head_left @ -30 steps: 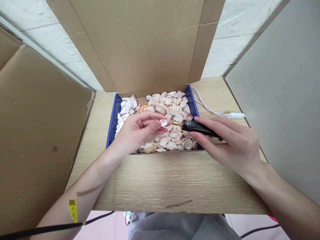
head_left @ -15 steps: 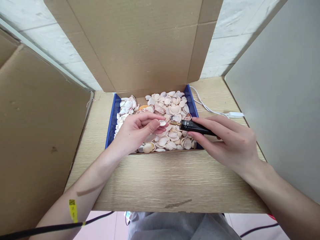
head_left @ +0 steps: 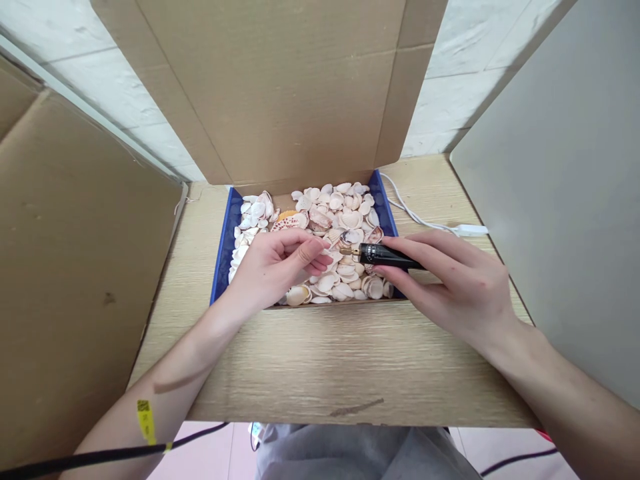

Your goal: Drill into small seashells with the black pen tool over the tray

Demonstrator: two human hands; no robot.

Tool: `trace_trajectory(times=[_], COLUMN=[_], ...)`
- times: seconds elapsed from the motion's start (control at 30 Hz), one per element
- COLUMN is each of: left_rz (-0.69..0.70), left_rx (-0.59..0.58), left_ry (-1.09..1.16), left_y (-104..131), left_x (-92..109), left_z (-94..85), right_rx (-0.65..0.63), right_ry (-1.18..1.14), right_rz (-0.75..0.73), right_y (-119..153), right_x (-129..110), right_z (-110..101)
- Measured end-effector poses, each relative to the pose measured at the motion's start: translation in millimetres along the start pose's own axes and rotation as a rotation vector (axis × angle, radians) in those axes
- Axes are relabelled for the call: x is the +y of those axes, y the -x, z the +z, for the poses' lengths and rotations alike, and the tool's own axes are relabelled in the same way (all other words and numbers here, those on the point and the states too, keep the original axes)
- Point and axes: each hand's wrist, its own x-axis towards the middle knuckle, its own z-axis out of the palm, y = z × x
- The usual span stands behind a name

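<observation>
Over a shallow blue-sided box (head_left: 224,243) full of seashells (head_left: 350,220), my two hands face each other. My left hand (head_left: 277,263) pinches a small pale shell (head_left: 326,251) between thumb and fingers; little of it shows against the pile. From the right, my right hand (head_left: 455,283) grips a black mini drill (head_left: 383,255), its brass chuck (head_left: 353,252) pointing left at the shell. The thin bit is hard to see, so I cannot tell whether it touches the shell.
The box's cardboard lid (head_left: 295,87) stands up behind it. A cardboard panel (head_left: 75,240) rises on the left and a grey panel (head_left: 555,167) on the right. A white cable (head_left: 415,217) with a plug (head_left: 471,230) lies on the wooden table (head_left: 325,360).
The held shell has turned, its pale face now showing less. The drill has shifted very slightly left, and both hands otherwise keep their places.
</observation>
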Motion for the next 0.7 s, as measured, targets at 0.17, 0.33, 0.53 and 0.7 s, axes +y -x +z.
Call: trace_trajectory(times=[0.17,0.33,0.53,0.7], left_rz=[0.037,0.06,0.093,0.103], left_rx=[-0.012,-0.023,-0.006,0.004], left_ry=[-0.038,-0.07,-0.122,-0.112], left_y=[-0.2,-0.1,0.8,1.1], left_x=[-3.8,-7.3,-8.2,-7.8], left_z=[-0.5,-3.0,-4.1,-2.9], right_rx=[-0.033,-0.04,-0.035,0.029], right_ry=[0.002,0.029,0.014,0.019], right_rz=[-0.022,-0.051,-0.06,-0.09], right_y=[0.7,1.6,0.1,-1.7], right_x=[-0.7,-1.8,-0.7,-0.3], right_z=[1.4,1.5,-0.1,-1.3])
